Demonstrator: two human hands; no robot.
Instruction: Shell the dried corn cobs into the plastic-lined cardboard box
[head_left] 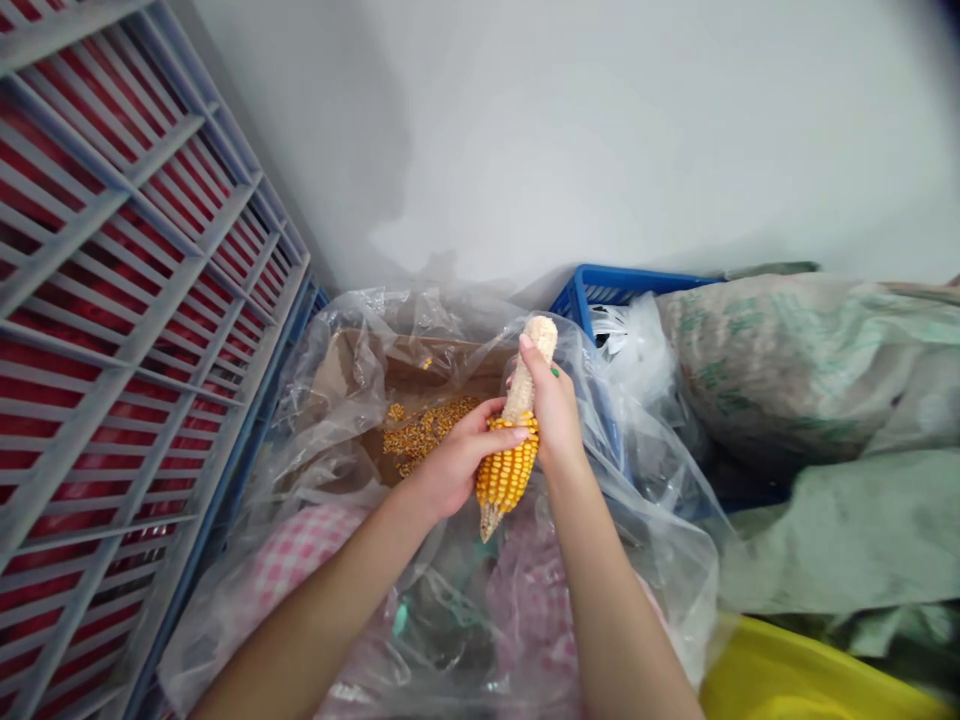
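Both my hands are closed on one ear of corn point(508, 468), held tilted over a box. The upper part of its cob is bare and pale, while yellow kernels still cover the lower part down to the pointed tip. My left hand point(459, 452) wraps the kernel-covered part, its thumb lying across the edge of the rows. Higher up, my right hand point(551, 400) grips the bare cob, with something small and green at a finger. Loose corn kernels point(427, 430) lie in the cardboard box point(337, 375), which is lined with clear plastic point(300, 440).
Stacked plastic crates point(135, 330) with red contents rise on the left. At the right are a blue crate point(637, 278), a stuffed woven sack point(780, 360) and a yellow container point(795, 670). A white wall point(600, 130) stands behind.
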